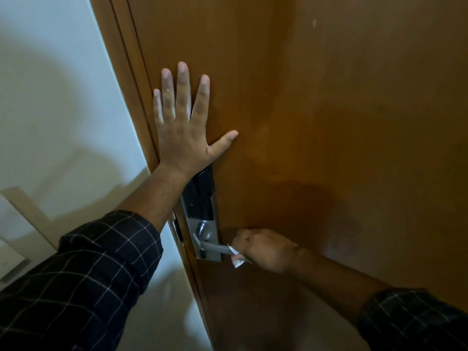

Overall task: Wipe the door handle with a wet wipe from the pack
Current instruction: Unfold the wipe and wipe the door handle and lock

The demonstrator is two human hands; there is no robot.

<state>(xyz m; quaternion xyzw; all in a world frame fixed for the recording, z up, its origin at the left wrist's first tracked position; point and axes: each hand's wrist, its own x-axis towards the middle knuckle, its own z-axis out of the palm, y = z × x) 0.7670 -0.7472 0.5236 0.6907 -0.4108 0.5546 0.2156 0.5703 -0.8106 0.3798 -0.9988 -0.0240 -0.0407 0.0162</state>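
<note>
A silver lever door handle sticks out from a metal lock plate with a black keypad panel above it, on a brown wooden door. My right hand is closed around the outer end of the handle with a white wet wipe bunched in it; a corner of the wipe hangs below the fingers. My left hand lies flat on the door above the lock, fingers spread, holding nothing. The wipe pack is not in view.
The brown door frame runs down the left of the door, with a pale wall beyond it. A beige box-like fixture sits on the wall at the lower left.
</note>
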